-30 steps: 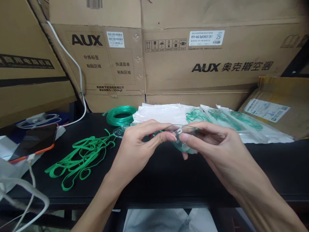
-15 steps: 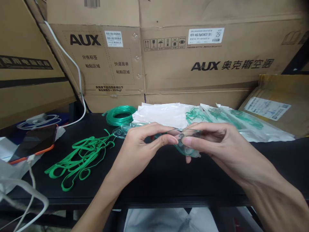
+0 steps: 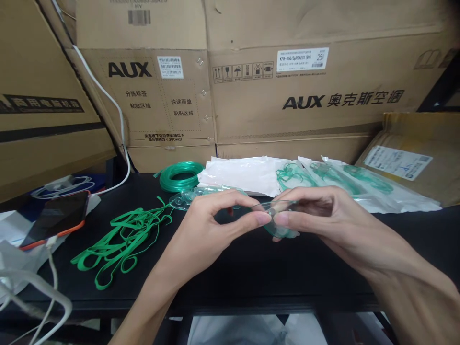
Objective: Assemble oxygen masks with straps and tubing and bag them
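Above the middle of the black table, a clear green-tinted plastic face mask [image 3: 276,230] is held between both hands. My left hand [image 3: 219,218] pinches its near side, thumb and index finger closed at the small middle part. From the other side my right hand [image 3: 316,211] grips it, thumb tip almost touching the left thumb. Fingers cover much of the mask, so the detail between the thumb tips cannot be made out. Behind my left hand lie more clear plastic masks [image 3: 190,195]. A tangle of green elastic straps [image 3: 125,235] rests to the left.
Coiled green tubing [image 3: 179,177] lies at the back beside white packets [image 3: 244,173]. Bagged green-strapped items [image 3: 334,177] lie behind my right hand. Large cardboard boxes [image 3: 251,110] wall the back. A phone [image 3: 59,220] and white cables [image 3: 53,292] occupy the left.
The view has tilted slightly, so the scene sits a little lower. Both thumbs have shifted slightly on the mask, which stays in both hands.
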